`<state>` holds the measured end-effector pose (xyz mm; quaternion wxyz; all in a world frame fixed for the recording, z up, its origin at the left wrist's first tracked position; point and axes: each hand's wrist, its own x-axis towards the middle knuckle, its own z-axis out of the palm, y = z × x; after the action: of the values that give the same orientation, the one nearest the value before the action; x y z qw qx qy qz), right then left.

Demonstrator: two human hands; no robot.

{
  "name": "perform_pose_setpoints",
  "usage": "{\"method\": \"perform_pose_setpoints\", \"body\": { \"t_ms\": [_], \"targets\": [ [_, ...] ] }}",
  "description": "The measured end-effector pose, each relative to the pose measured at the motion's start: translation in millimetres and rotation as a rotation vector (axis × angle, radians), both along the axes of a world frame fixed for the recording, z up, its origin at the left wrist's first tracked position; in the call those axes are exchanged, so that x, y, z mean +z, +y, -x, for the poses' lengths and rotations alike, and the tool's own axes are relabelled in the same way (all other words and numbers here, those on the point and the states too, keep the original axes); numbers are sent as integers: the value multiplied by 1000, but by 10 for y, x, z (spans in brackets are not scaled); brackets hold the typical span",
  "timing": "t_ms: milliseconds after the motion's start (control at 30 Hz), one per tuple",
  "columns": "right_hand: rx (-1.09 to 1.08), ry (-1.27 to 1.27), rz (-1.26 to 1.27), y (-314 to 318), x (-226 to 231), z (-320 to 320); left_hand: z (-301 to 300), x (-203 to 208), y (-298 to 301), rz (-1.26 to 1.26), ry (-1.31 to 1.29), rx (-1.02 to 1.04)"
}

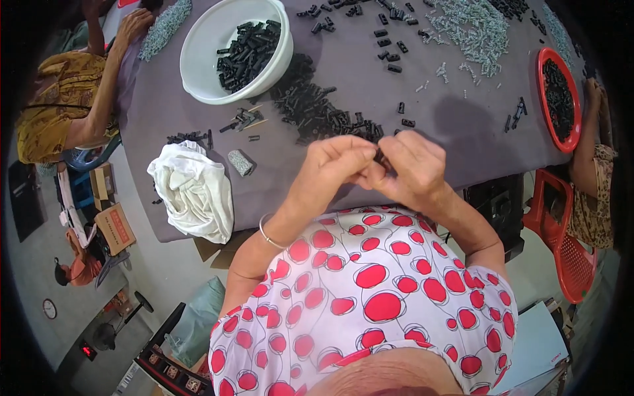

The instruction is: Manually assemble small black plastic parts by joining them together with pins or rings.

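My left hand [333, 165] and my right hand [416, 165] meet over the near edge of the table, fingertips pinched together. Between them shows a bit of a small black plastic piece [379, 156], mostly hidden by the fingers. Just beyond my hands spreads a heap of similar black plastic pieces [304, 105]. A white bowl [187, 49], partly filled with more of these pieces, stands behind the heap to the left. Several loose black pieces [384, 43] lie farther back, beside a pile of small silvery metal parts [472, 33].
On the grey-covered table [264, 191], a crumpled white cloth [191, 191] and a small speckled grey cylinder [240, 162] lie left. A red tray [573, 132] of black pieces is at right, near a red chair [573, 264]. People sit at both sides; one hand [135, 25] reaches metal parts.
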<state>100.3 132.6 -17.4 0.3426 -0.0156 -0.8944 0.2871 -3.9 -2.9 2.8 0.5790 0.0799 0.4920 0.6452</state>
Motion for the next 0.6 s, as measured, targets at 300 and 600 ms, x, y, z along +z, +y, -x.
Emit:
{"method": "perform_pose_setpoints", "body": {
  "t_ms": [300, 600],
  "targets": [
    [178, -96, 233, -20, 1, -146, 27, 191, -161, 156, 96, -117],
    [-153, -322, 289, 589, -22, -297, 1003, 577, -100, 389, 1418, 407]
  ]
}}
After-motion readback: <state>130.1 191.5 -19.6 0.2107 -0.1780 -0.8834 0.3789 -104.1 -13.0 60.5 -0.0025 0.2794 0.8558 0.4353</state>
